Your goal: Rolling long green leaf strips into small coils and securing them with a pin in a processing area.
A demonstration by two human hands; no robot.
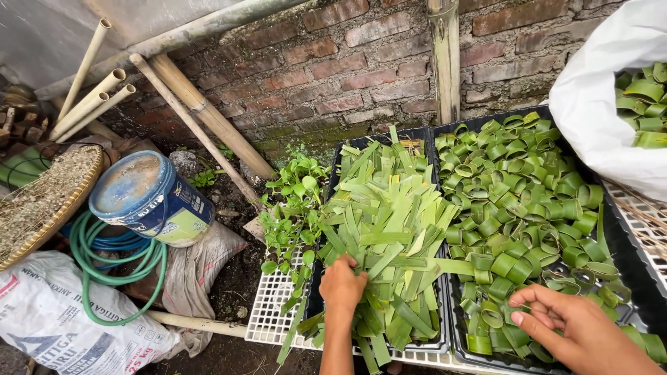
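My left hand [342, 285] rests on a heap of flat, cut green leaf strips [389, 229] piled in a black tray [420, 133]; its fingers curl down into the strips, and whether they grip one is hidden. My right hand [578, 325] hovers with fingers apart over a second black tray [458, 347] to the right, filled with several leaf strips rolled into rings [528, 208]. That hand holds nothing I can see.
A white bag [604, 104] with more leaf rings sits upper right. Both trays stand on a white plastic grid [267, 316]. Small green plants [292, 208] grow left of it. Further left lie a tipped blue bucket [149, 198], a green hose [114, 278], a woven tray [42, 201], sacks, bamboo poles and a brick wall [347, 62].
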